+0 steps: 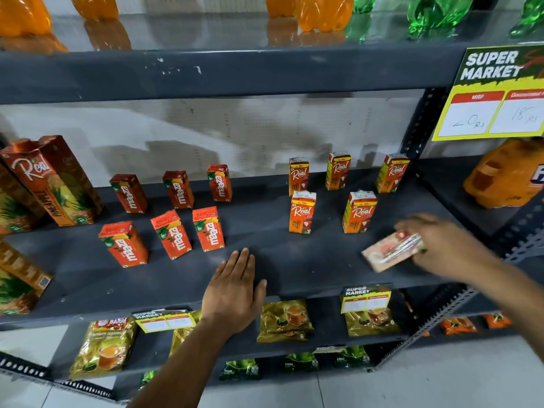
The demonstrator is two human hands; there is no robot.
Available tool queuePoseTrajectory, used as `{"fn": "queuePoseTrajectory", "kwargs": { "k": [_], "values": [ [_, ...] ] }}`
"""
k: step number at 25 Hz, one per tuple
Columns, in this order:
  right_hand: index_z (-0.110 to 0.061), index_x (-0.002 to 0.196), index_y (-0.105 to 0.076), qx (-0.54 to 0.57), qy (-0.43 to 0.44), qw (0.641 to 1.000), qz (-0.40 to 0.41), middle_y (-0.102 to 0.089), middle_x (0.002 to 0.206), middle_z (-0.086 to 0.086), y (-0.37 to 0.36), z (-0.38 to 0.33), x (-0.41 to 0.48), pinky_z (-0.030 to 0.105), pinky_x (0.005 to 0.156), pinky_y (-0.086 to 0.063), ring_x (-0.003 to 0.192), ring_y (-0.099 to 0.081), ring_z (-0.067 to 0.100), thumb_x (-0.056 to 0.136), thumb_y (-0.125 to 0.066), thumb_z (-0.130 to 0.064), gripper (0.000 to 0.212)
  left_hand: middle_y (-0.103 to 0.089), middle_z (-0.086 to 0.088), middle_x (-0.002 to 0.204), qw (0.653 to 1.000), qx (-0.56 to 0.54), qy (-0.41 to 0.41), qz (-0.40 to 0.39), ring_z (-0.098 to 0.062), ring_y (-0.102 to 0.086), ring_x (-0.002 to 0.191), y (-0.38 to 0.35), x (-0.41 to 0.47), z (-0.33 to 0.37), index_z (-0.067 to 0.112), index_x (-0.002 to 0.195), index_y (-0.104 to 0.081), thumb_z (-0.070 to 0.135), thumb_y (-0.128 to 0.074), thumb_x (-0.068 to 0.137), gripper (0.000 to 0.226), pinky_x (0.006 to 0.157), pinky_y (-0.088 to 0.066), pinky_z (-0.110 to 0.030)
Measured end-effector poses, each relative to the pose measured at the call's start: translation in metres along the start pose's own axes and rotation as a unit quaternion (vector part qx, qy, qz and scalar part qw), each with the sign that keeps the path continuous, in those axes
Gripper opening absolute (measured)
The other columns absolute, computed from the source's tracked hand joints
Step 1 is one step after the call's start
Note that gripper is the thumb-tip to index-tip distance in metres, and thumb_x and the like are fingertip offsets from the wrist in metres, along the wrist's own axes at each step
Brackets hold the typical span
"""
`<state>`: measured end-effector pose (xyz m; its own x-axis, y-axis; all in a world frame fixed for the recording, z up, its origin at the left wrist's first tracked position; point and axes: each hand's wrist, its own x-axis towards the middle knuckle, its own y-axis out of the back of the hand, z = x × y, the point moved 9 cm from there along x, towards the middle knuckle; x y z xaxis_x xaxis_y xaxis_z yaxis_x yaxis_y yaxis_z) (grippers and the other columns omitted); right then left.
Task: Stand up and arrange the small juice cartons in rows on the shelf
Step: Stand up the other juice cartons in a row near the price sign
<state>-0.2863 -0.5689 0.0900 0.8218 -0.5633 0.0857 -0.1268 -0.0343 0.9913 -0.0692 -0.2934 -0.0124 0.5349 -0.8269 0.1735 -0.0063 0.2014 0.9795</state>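
Note:
On the dark grey shelf (294, 269), several small red Maaza cartons (176, 234) stand upright in two rows at the left. Several small orange Real cartons (301, 212) stand in two rows at the right. My right hand (441, 245) holds one more small carton (388, 251), tilted on its side and blurred, just above the shelf in front of the right Real carton (359, 213). My left hand (235, 293) rests flat, palm down, on the shelf's front edge with fingers together and nothing in it.
Tall Real pineapple cartons (53, 181) stand at the far left. An orange pack (509, 175) sits beyond the upright post (421, 125). Orange and green bottles (323, 13) line the shelf above. Tea packets (285, 319) lie on the shelf below. A price sign (494, 92) hangs at the upper right.

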Motion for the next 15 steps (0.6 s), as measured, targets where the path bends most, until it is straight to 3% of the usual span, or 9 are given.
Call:
{"fn": "queuePoseTrajectory", "kwargs": {
  "k": [2,5,11,15],
  "values": [
    [-0.028,0.127,-0.055,-0.178,0.045,0.983,0.003,-0.049,0.138,-0.002,0.015,0.017,0.013,0.032,0.08,-0.049,0.11,-0.057,0.026,0.072,-0.064,-0.004,0.06,-0.028,-0.012,0.154,1.0,0.005,0.0,-0.001,-0.025,-0.021,0.143,0.0,0.0,0.0,0.005,0.143,-0.033,0.053,-0.012,0.091,0.074,0.115,-0.013,-0.038],
    [-0.031,0.137,-0.043,-0.323,0.1,0.941,-0.031,-0.036,0.151,-0.004,0.025,0.029,0.037,0.034,0.096,-0.042,0.128,-0.042,0.023,0.083,-0.057,-0.012,0.059,-0.023,-0.01,0.156,1.0,0.016,-0.001,-0.006,-0.023,-0.016,0.145,-0.001,0.001,0.0,0.007,0.145,-0.028,0.055,-0.007,0.089,0.077,0.115,-0.008,-0.036],
    [-0.034,0.135,-0.039,-0.4,0.169,0.9,-0.042,-0.028,0.156,-0.002,0.011,0.008,0.059,0.041,0.105,-0.033,0.14,-0.026,0.026,0.089,-0.054,-0.021,0.05,-0.026,-0.011,0.155,1.0,0.009,0.003,-0.004,-0.024,-0.019,0.144,0.0,0.0,0.0,0.006,0.144,-0.03,0.055,-0.009,0.09,0.076,0.115,-0.013,-0.037],
    [-0.034,0.139,-0.036,-0.391,0.185,0.901,-0.03,-0.034,0.154,-0.005,0.022,0.016,0.063,0.039,0.101,-0.035,0.138,-0.029,0.024,0.088,-0.055,-0.02,0.056,-0.027,-0.01,0.155,1.0,0.008,0.006,-0.007,-0.024,-0.019,0.144,-0.001,0.0,0.0,0.007,0.144,-0.031,0.055,-0.009,0.09,0.076,0.115,-0.013,-0.037]
  ]
}}
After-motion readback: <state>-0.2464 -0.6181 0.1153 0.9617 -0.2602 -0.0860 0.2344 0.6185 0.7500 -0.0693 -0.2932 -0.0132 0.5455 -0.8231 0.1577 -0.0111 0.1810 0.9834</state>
